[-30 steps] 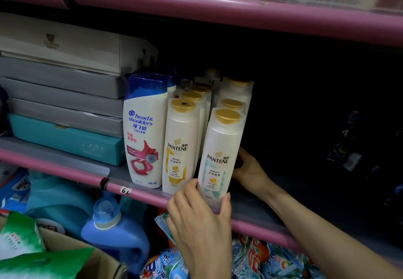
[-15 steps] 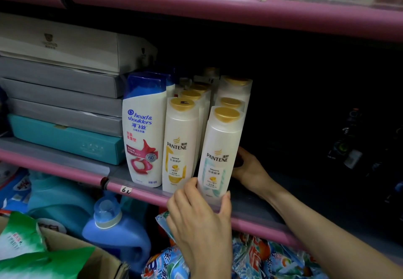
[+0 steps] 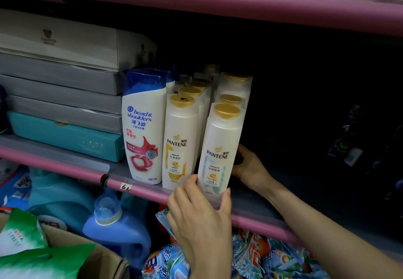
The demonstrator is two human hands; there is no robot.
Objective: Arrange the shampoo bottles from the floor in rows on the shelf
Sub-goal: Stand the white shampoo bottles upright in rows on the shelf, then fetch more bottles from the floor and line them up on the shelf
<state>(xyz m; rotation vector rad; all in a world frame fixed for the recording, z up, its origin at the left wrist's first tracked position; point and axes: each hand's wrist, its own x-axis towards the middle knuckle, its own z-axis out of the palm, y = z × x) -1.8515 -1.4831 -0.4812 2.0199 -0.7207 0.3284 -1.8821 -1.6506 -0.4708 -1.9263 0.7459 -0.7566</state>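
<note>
A white Pantene bottle with a teal label (image 3: 220,139) stands at the front of the right row on the pink-edged shelf (image 3: 65,165). My left hand (image 3: 200,215) grips its base, fingers on the left and thumb on the right. My right hand (image 3: 250,167) curls against its back right side, fingertips hidden behind it. Two more gold-capped bottles (image 3: 231,100) stand behind it. To its left runs a row headed by a yellow-label Pantene bottle (image 3: 180,139), then a Head & Shoulders bottle (image 3: 142,126).
Flat grey and white boxes (image 3: 61,87) are stacked on a teal box (image 3: 65,137) at the shelf's left. The shelf to the right is dark. Below stand a blue detergent jug (image 3: 113,228), washing powder bags (image 3: 261,254) and a cardboard box (image 3: 98,257) with green bags.
</note>
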